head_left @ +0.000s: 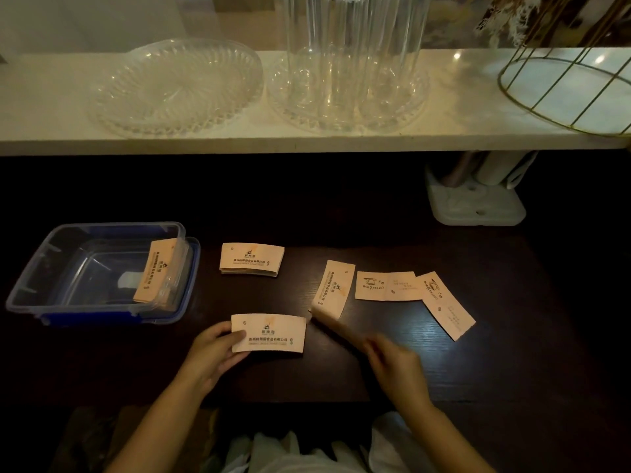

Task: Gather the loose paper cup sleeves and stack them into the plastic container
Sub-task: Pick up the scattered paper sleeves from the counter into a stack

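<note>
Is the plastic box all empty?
No, some paper sleeves already lean against the right wall inside the plastic container.

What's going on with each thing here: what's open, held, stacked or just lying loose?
Plastic container: open, sleeves leaning inside.
Sleeves in container: propped on edge.
Small pile: stacked on the table.
Left hand: holding one sleeve.
Right hand: blurred, gripping a sleeve.
Two sleeves: loose, overlapping.

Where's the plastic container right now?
The plastic container sits at the left of the dark table, left of a small sleeve stack, with sleeves leaning inside its right wall.
</note>
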`<act>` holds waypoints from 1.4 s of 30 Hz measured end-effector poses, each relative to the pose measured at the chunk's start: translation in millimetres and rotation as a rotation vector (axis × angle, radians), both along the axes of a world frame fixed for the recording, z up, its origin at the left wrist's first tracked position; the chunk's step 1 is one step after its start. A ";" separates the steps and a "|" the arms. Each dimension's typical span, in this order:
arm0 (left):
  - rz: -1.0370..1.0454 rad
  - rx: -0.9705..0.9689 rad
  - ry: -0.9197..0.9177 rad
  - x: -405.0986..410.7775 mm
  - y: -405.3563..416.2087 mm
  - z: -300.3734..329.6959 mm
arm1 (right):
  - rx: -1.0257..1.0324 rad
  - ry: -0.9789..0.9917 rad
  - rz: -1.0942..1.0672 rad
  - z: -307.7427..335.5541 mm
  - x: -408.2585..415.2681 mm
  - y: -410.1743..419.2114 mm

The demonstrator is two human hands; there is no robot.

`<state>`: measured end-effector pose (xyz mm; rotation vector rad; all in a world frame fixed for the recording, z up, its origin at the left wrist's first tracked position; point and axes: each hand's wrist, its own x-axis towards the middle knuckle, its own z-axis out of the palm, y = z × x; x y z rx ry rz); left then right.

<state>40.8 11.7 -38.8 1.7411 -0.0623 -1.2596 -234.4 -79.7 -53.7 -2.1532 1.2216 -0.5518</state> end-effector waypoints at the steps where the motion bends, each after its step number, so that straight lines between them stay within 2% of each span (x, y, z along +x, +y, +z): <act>1: 0.013 -0.007 0.002 0.8 0.9 0.9 | 0.158 -0.107 -0.113 4.6 1.9 -4.0; 4: 0.035 -0.043 0.008 2.1 1.4 5.7 | 0.635 -0.441 -0.268 16.2 5.4 -14.4; 8: 0.000 -0.126 0.035 -2.1 -2.1 15.5 | 0.827 -0.615 -0.251 33.7 10.0 -19.3; 16: -0.104 -0.278 0.090 -32.3 -11.4 24.2 | 0.786 -0.475 -0.169 30.8 38.3 -12.1; 22: -0.067 -0.243 0.031 -43.9 -5.3 21.1 | 0.795 -0.434 -0.237 15.3 54.1 -5.1; 27: -0.097 -0.175 0.021 -38.1 7.0 17.3 | 0.869 -0.438 -0.171 1.9 61.4 -14.8; 29: -0.051 -0.170 0.011 -36.0 9.9 15.9 | 0.729 -0.359 -0.271 -6.5 64.7 -21.2; 32: 0.078 -0.186 0.003 -31.4 13.0 16.5 | 0.330 -0.083 -0.371 -19.1 71.1 -30.2; 36: 0.211 -0.186 -0.021 -24.5 17.1 19.7 | -0.136 0.306 -0.140 -25.6 96.7 -36.9; 39: 0.262 -0.168 -0.045 -19.8 22.0 21.8 | -0.197 0.453 0.048 -30.3 107.1 -39.3; 42: 0.283 -0.162 -0.047 -15.7 25.7 20.9 | -0.228 0.400 0.133 -31.8 90.1 -35.0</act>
